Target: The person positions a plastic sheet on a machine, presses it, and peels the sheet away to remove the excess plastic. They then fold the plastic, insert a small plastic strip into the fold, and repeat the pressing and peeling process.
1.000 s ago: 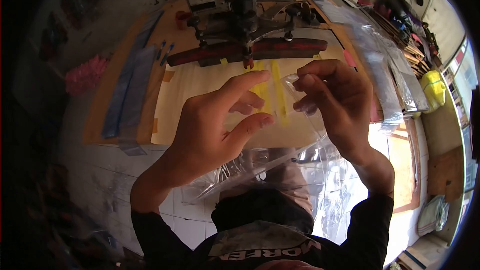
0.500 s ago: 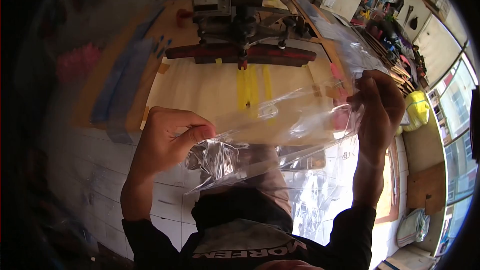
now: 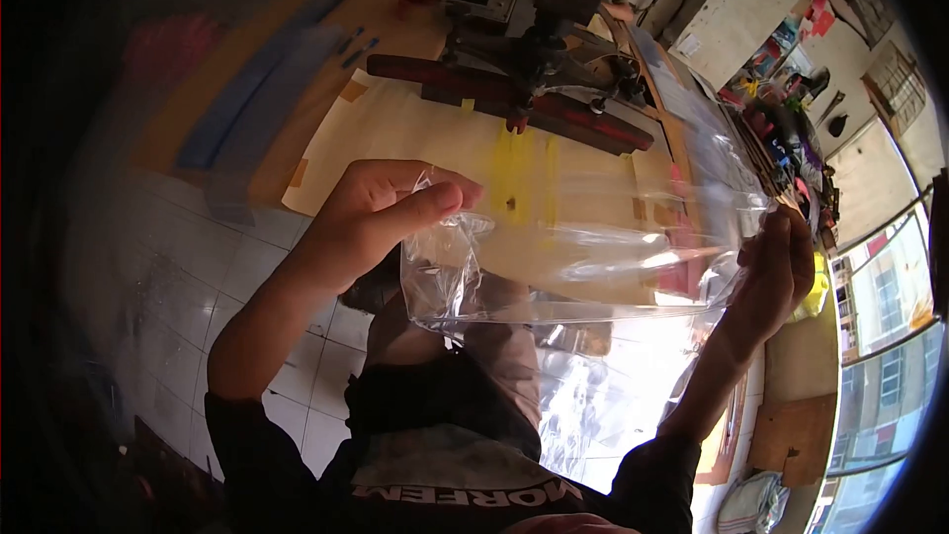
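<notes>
A clear plastic sheet (image 3: 583, 287) stretches between my hands above the front edge of the work table. My left hand (image 3: 386, 218) pinches its left end between thumb and fingers, and crumpled folds hang below the grip. At the other end, my right hand (image 3: 776, 272) is closed on the sheet's right edge. Behind the sheet, the pale board (image 3: 386, 129) carries yellow tape strips (image 3: 511, 158). A machine's long dark red bar (image 3: 435, 76) spans the board's far side.
Blue strips (image 3: 252, 99) lie along the table's left side. More clear plastic (image 3: 682, 104) covers the right side. A cluttered shelf (image 3: 791, 129) stands against the right wall, near a window (image 3: 880, 307). White floor tiles (image 3: 188, 287) show below.
My view has turned, tilting the table and machine. My left hand now appears higher, and my right hand lower and farther right. Both keep hold of the plastic, which looks pulled more evenly.
</notes>
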The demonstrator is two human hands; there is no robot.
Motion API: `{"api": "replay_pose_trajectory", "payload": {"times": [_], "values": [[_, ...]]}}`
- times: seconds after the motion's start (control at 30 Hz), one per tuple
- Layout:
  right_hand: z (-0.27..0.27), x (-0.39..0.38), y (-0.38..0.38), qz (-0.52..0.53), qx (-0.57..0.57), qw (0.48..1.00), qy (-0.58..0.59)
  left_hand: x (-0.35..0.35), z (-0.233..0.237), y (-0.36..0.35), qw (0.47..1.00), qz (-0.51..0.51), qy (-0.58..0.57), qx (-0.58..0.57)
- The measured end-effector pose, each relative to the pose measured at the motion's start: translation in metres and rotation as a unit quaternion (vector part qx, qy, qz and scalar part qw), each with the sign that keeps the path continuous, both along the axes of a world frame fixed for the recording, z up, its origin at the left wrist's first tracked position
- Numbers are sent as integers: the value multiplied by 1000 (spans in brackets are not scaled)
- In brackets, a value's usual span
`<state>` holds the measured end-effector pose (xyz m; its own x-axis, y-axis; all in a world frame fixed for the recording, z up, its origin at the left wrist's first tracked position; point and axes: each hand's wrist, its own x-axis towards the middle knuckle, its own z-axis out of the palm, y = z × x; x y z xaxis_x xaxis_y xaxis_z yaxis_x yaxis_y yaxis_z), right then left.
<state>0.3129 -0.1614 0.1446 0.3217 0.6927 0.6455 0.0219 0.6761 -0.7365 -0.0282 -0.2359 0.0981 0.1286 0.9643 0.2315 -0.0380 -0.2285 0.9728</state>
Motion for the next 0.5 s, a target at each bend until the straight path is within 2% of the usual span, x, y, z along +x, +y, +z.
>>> {"api": "replay_pose_trajectory", "payload": {"times": [0.13,0.2,0.5], "values": [[-3,-4,1,-43,1,999,-4,16,-3,-2,995,58,-70,29],[-1,-8,1,-75,-9,997,-21,15,-3,0,996,27,-88,19],[-15,8,15,-61,-27,998,-20,16,-2,9,992,4,-122,-13]]}}
